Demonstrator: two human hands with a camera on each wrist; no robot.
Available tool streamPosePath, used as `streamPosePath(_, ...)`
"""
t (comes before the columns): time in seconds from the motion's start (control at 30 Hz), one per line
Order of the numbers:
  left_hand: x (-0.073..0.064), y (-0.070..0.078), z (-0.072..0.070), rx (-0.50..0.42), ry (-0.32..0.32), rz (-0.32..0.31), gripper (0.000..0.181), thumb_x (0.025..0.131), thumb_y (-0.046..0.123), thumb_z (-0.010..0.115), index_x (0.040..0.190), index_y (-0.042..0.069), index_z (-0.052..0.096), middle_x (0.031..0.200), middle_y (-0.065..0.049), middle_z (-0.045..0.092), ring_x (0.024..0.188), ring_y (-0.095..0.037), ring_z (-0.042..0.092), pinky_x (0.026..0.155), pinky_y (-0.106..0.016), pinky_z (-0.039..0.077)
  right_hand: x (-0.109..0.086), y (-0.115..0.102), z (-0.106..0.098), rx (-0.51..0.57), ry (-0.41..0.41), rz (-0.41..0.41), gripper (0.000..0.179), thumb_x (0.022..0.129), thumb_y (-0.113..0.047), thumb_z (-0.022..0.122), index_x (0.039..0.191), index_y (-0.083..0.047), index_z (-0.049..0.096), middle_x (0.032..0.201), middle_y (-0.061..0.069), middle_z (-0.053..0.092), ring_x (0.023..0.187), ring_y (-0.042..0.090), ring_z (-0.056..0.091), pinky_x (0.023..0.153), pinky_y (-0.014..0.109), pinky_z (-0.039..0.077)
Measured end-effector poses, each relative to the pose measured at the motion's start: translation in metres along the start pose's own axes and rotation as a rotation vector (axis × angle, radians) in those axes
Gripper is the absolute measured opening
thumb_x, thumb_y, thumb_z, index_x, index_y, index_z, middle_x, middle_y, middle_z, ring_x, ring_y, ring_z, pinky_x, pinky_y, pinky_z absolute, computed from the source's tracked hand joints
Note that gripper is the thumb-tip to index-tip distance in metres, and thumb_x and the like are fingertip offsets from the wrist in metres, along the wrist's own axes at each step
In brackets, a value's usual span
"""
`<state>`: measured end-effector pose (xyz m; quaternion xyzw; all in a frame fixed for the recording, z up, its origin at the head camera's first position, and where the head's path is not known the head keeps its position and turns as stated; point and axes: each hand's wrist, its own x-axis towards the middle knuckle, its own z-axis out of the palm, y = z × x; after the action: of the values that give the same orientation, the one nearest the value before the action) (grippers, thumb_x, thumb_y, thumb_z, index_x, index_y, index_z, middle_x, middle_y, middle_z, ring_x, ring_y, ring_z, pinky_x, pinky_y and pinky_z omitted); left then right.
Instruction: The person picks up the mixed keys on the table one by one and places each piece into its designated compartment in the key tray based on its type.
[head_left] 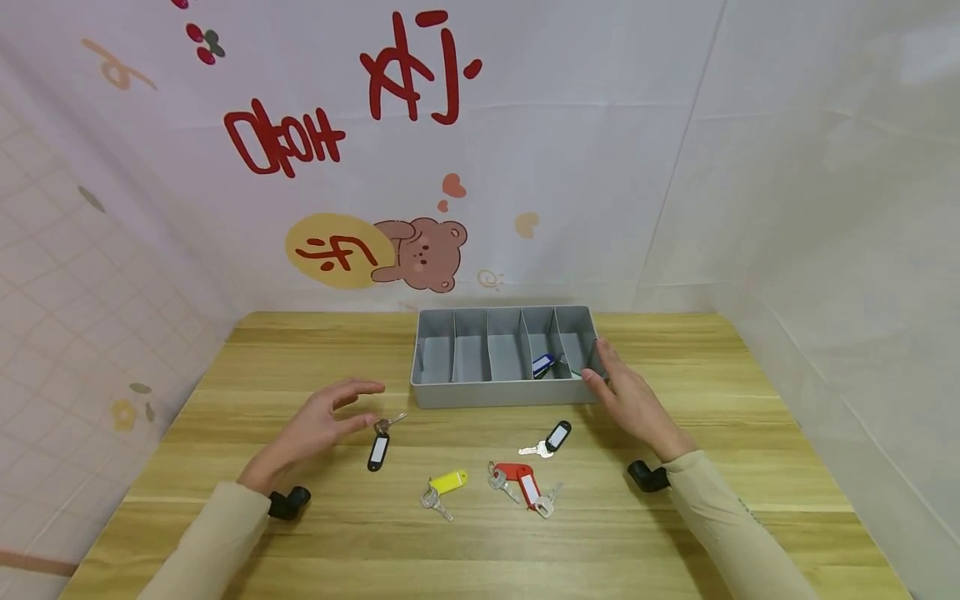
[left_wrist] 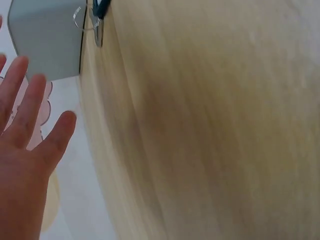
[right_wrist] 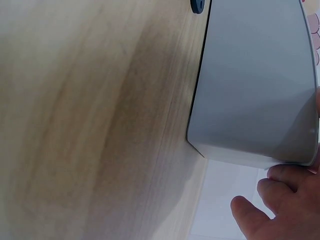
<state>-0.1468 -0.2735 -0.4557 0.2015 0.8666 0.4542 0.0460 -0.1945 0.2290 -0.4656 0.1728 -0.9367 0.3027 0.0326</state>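
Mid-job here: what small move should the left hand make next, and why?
Probably pinch the leftmost black key tag with the left hand: it is the tag nearest that hand, which holds nothing. The right hand rests on the right end of the gray tray, which already holds a blue tag.

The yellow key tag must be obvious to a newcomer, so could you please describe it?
On the wooden table sits a grey divided tray. In front of it, left of two red tags, lies the key tag, the only yellow one.
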Motion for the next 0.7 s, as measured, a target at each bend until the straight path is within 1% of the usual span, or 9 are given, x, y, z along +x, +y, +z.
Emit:
streamPosePath(0.1,0.001,-0.003,-0.001,-0.006,-0.057,-0.028,0.039,0.098,0.011,0.072,0.136,0.002,0.065,0.140,-0.012,0.062,0.134,-0.038,0.052,0.113,-0.062,0.036,-0.001,0.000,0.000,0.004,-0.007,0.001,0.075,0.111,-0.041,0.046,0.162,0.005,0.018,0.168,0.024,0.017,0.153,0.046,0.021,0.120,0.061,0.022)
streamPosePath(0.2,0.003,-0.004,-0.001,0.000,-0.120,-0.046,0.037,0.098,0.013,0.072,0.133,0.002,0.066,0.136,-0.011,0.064,0.132,-0.039,0.054,0.112,-0.062,0.038,-0.001,0.000,0.000,0.005,-0.008,0.004,0.075,0.111,-0.042,0.045,0.163,0.005,0.017,0.168,0.024,0.017,0.153,0.046,0.021,0.120,0.062,0.023)
streamPosePath(0.33,0.005,-0.006,-0.001,0.000,-0.176,-0.054,0.034,0.098,0.013,0.073,0.130,0.003,0.068,0.131,-0.010,0.066,0.127,-0.037,0.057,0.109,-0.062,0.041,0.000,-0.001,-0.001,0.003,-0.002,0.005,0.075,0.111,-0.041,0.046,0.162,0.005,0.018,0.168,0.025,0.019,0.153,0.047,0.022,0.120,0.062,0.023)
streamPosePath(0.43,0.008,-0.009,0.000,0.003,-0.201,-0.047,0.031,0.097,0.011,0.073,0.127,0.005,0.070,0.125,-0.009,0.068,0.121,-0.034,0.060,0.105,-0.059,0.044,0.000,-0.001,-0.001,0.001,-0.002,0.004,0.074,0.111,-0.041,0.046,0.162,0.006,0.018,0.168,0.026,0.019,0.153,0.047,0.022,0.120,0.062,0.023)
streamPosePath(0.57,0.010,-0.014,0.000,0.000,-0.234,-0.018,0.027,0.097,0.008,0.073,0.124,0.005,0.072,0.119,-0.008,0.070,0.112,-0.031,0.063,0.100,-0.053,0.048,0.000,-0.002,-0.001,0.003,-0.004,0.004,0.075,0.111,-0.041,0.046,0.162,0.005,0.018,0.168,0.025,0.019,0.153,0.046,0.021,0.120,0.062,0.023)
streamPosePath(0.7,0.011,-0.017,0.000,-0.003,-0.260,0.001,0.024,0.097,0.005,0.072,0.120,0.005,0.073,0.118,-0.009,0.070,0.110,-0.030,0.064,0.099,-0.046,0.051,0.000,-0.001,-0.001,0.003,-0.004,0.005,0.075,0.111,-0.042,0.046,0.162,0.005,0.018,0.168,0.024,0.018,0.153,0.046,0.022,0.120,0.062,0.024)
